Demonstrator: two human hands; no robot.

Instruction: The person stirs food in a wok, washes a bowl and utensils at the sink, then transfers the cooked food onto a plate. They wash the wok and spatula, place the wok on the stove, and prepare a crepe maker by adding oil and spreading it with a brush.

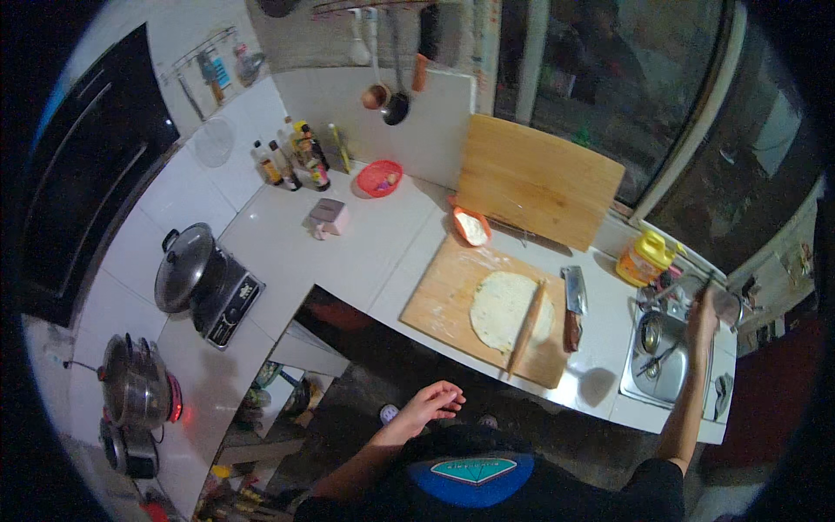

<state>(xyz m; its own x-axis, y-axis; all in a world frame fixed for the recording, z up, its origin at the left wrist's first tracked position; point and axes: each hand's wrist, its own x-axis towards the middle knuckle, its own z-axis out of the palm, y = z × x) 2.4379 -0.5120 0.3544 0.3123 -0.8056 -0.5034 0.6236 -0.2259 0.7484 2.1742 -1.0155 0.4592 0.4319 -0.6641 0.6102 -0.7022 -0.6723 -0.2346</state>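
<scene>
My left hand (434,403) hovers in front of the counter's edge, empty, its fingers loosely bent and a little apart. Far to the right, my right hand (702,320) reaches over the back right of the steel sink (672,385), beside a shiny rounded vessel (729,307). Its fingers are too blurred to show whether they grip anything. Between the hands lies a wooden board (434,303) dusted with flour. It bears a round, flat sheet of dough (499,310) with a wooden rolling pin (527,326) resting across its right side. A cleaver (574,300) lies just right of the board.
Behind the board are an orange bowl of white powder (472,227), a leaning wooden board (538,183) and a yellow jug (644,260). Leftward stand a red basket (379,179), several bottles (290,160), a lidded wok (186,267) and a pot (134,385) above a red glow.
</scene>
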